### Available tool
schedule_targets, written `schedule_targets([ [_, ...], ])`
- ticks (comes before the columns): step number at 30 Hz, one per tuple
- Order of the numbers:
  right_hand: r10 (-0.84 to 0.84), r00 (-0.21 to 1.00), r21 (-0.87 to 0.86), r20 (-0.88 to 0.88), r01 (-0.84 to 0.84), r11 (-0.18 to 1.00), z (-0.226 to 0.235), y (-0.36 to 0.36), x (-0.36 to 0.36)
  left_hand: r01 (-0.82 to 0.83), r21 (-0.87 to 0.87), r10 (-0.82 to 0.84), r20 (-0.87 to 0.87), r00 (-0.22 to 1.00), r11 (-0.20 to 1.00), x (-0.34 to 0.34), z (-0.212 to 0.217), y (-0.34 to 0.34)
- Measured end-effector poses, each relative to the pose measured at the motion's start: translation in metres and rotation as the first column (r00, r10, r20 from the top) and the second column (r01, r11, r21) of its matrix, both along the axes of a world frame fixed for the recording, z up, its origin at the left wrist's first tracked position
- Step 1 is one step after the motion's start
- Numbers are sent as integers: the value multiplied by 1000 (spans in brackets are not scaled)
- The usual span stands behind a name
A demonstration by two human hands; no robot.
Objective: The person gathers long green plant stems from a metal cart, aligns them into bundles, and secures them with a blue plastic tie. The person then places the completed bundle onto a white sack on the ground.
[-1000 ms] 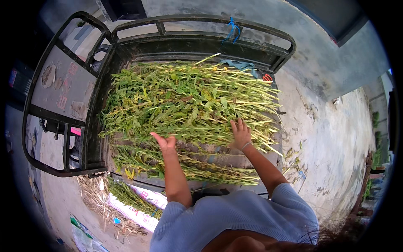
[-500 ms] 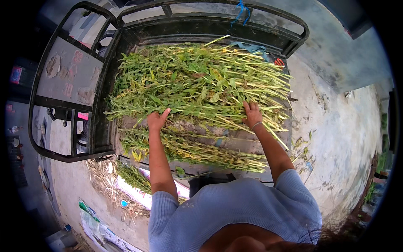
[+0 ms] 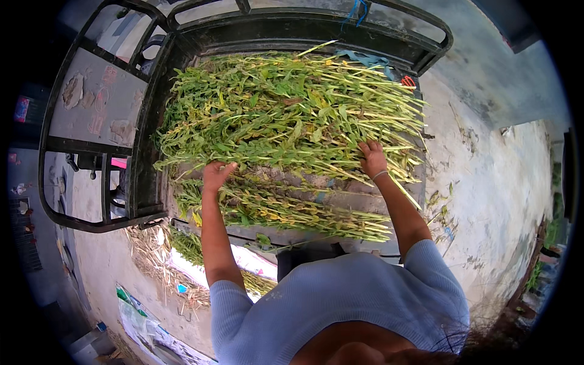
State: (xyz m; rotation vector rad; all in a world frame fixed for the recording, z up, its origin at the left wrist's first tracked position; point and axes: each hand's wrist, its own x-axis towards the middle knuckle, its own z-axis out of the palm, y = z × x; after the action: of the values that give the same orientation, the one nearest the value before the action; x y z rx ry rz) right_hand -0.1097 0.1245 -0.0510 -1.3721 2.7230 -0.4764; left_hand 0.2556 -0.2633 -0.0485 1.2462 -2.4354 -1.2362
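Leafy green stalks point(image 3: 261, 115) lie in a broad heap across the cargo bed, leaves to the left and bare stems to the right. At the heap's near left edge is my left hand point(image 3: 217, 176), its thumb stretched apart from the fingers; some leaves lie by the fingertips. My right hand point(image 3: 373, 161) rests against the stems at the near right edge, fingers reaching onto them and spread a little. A thinner row of stalks point(image 3: 304, 214) lies nearer me, below both hands.
Black metal rails point(image 3: 58, 146) rise on the left, and a side panel point(image 3: 304, 33) closes the far side. A blue cord point(image 3: 354, 11) hangs there. Dry stalks point(image 3: 149, 252) and plastic sacks point(image 3: 143, 325) lie on the ground at lower left. Concrete floor point(image 3: 486, 194) stretches right.
My left hand has shifted a little left, to the edge of the heap. My right hand has moved slightly right and its fingers are drawn closer together.
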Motion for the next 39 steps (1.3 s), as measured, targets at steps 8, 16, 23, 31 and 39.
schedule_targets([
  [8,-183,957,-393,226,261,881,35,27,-7,-618,552,626,207,752,560,-76,-13,4],
  [16,-273,515,-314,812,781,540,8,147,-62,-417,902,976,-18,217,110,-35,-35,80],
  [23,-248,677,-273,693,565,779,-8,211,-66,-364,913,854,37,520,182,30,-56,241],
  [31,-681,720,622,-137,597,506,-1,265,-45,-387,814,629,35,777,433,49,-18,339],
  [39,-376,884,420,278,240,875,-49,271,-5,-327,677,470,-32,882,659,30,8,335],
])
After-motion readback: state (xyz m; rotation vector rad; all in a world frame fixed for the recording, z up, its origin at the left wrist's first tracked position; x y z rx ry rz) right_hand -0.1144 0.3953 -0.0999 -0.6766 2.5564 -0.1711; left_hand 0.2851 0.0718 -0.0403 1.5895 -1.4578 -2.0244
